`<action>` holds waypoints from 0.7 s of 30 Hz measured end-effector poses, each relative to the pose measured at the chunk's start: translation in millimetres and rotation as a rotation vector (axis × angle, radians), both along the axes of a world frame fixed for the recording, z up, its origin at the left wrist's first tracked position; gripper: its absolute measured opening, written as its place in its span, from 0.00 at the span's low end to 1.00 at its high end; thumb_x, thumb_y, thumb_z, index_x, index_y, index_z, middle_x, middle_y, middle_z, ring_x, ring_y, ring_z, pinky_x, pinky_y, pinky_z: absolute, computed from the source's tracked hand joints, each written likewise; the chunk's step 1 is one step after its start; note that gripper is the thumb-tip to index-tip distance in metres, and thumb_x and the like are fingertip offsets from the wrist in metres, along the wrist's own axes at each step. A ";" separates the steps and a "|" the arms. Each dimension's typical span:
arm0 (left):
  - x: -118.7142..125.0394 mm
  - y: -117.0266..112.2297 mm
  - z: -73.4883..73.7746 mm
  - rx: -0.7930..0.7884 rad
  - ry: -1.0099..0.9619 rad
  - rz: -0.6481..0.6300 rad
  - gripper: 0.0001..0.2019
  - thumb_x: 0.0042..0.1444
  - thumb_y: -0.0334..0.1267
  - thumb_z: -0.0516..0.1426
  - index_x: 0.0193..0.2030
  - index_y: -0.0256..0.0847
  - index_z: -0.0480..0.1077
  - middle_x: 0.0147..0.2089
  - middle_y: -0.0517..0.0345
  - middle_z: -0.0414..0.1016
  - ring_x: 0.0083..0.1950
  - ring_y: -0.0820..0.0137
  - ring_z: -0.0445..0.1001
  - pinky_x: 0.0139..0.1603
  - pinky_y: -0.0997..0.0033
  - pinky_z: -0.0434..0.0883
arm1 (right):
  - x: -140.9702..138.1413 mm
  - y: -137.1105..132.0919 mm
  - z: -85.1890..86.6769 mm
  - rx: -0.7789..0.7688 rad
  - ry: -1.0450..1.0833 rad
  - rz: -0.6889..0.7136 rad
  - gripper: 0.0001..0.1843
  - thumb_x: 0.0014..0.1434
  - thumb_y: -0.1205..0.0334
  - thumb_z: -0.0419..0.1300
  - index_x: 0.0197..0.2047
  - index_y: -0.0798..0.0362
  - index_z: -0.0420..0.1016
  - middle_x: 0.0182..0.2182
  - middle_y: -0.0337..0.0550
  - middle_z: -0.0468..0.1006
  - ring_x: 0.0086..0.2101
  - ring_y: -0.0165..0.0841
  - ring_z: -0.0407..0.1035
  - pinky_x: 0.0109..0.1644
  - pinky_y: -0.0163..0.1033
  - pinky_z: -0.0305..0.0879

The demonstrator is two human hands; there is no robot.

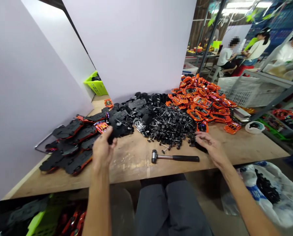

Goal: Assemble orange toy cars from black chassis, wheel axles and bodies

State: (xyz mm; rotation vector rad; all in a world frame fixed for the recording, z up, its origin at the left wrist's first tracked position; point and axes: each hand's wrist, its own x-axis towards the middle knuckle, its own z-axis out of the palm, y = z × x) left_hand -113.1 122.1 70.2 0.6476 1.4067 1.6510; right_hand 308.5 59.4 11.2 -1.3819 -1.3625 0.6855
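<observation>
Left hand point(102, 151) gripping black toy-car chassis point(119, 126); right hand point(211, 148) half-closed on small black part point(200, 147) (shape hidden). Rubber mallet point(173, 158) between both.

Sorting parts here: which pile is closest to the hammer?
The black wheels on axles, just behind the hammer; orange shells and black chassis lie farther off.

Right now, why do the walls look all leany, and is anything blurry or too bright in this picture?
In the head view, the white wall panel leans because the wide lens bends the edges, the ceiling lights glare white, and the left hand looks slightly soft, while the hammer looks sharper.
</observation>
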 end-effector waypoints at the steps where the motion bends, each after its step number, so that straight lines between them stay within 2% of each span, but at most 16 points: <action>1: 11.4 -21.3 -3.5 -0.015 0.001 -0.130 0.17 0.46 0.44 0.71 0.36 0.36 0.75 0.29 0.64 0.75 0.16 0.83 0.58 0.13 0.82 0.48 | -2.7 -2.7 6.2 -0.025 0.126 -0.004 0.18 0.61 0.43 0.69 0.40 0.50 0.80 0.58 0.51 0.79 0.58 0.46 0.73 0.65 0.54 0.67; 2: 24.3 -41.9 -8.3 -0.059 0.009 -0.225 0.18 0.45 0.46 0.73 0.34 0.36 0.75 0.26 0.65 0.73 0.14 0.84 0.55 0.11 0.81 0.44 | -9.6 -6.5 13.3 -0.028 0.220 0.012 0.17 0.61 0.44 0.69 0.41 0.49 0.79 0.61 0.51 0.78 0.60 0.46 0.72 0.67 0.55 0.65; 3: 38.2 -60.7 -14.0 -0.120 0.022 -0.288 0.19 0.45 0.48 0.73 0.34 0.36 0.75 0.22 0.66 0.71 0.13 0.83 0.54 0.11 0.81 0.45 | -20.5 -11.3 21.0 -0.018 0.271 0.061 0.15 0.62 0.46 0.69 0.42 0.48 0.78 0.63 0.50 0.76 0.61 0.46 0.72 0.69 0.55 0.63; 5: 65.7 -89.4 -25.3 -0.241 0.059 -0.412 0.21 0.45 0.51 0.74 0.34 0.36 0.76 0.19 0.65 0.70 0.14 0.79 0.61 0.12 0.81 0.54 | -51.8 -23.1 35.1 0.020 0.231 0.244 0.10 0.65 0.52 0.68 0.43 0.47 0.78 0.65 0.49 0.75 0.63 0.45 0.71 0.70 0.55 0.63; 7: 86.7 -105.9 -32.8 -0.248 0.009 -0.517 0.22 0.47 0.53 0.73 0.36 0.36 0.78 0.27 0.58 0.77 0.24 0.73 0.73 0.21 0.77 0.71 | -86.5 -35.0 42.4 0.055 0.048 0.449 0.07 0.65 0.56 0.68 0.44 0.46 0.78 0.64 0.48 0.75 0.63 0.45 0.71 0.69 0.53 0.65; 9: 96.8 -114.2 -34.7 -0.202 -0.079 -0.607 0.23 0.52 0.56 0.70 0.40 0.36 0.79 0.38 0.53 0.80 0.38 0.66 0.78 0.35 0.69 0.80 | -113.6 -43.9 39.6 0.090 -0.115 0.572 0.14 0.63 0.59 0.69 0.52 0.46 0.77 0.62 0.48 0.77 0.62 0.44 0.71 0.69 0.51 0.66; 11: 97.9 -119.0 -32.7 -0.182 -0.177 -0.671 0.23 0.55 0.58 0.68 0.43 0.38 0.79 0.45 0.51 0.79 0.48 0.63 0.77 0.45 0.64 0.81 | -126.6 -48.7 30.3 0.076 -0.183 0.600 0.26 0.61 0.60 0.70 0.61 0.44 0.71 0.60 0.46 0.78 0.60 0.42 0.74 0.67 0.49 0.69; 14: 94.2 -123.4 -30.2 -0.206 -0.304 -0.735 0.24 0.52 0.57 0.70 0.46 0.40 0.79 0.50 0.51 0.77 0.55 0.61 0.75 0.50 0.65 0.80 | -125.0 -51.6 20.0 0.004 -0.168 0.539 0.36 0.61 0.59 0.71 0.68 0.41 0.63 0.60 0.45 0.77 0.59 0.41 0.74 0.65 0.49 0.71; 17: 96.2 -124.5 -33.1 -0.219 -0.284 -0.714 0.24 0.52 0.58 0.70 0.43 0.40 0.76 0.45 0.54 0.74 0.51 0.63 0.74 0.44 0.70 0.79 | -119.3 -54.3 22.6 0.002 -0.128 0.520 0.40 0.61 0.58 0.71 0.70 0.40 0.60 0.63 0.45 0.75 0.61 0.42 0.72 0.67 0.49 0.69; 21: 104.3 -123.2 -35.4 -0.256 -0.188 -0.700 0.26 0.54 0.62 0.67 0.42 0.40 0.73 0.41 0.56 0.73 0.47 0.64 0.73 0.36 0.73 0.76 | -124.7 -58.5 29.1 0.047 -0.246 0.568 0.43 0.58 0.60 0.73 0.71 0.41 0.59 0.63 0.47 0.74 0.62 0.43 0.71 0.69 0.51 0.66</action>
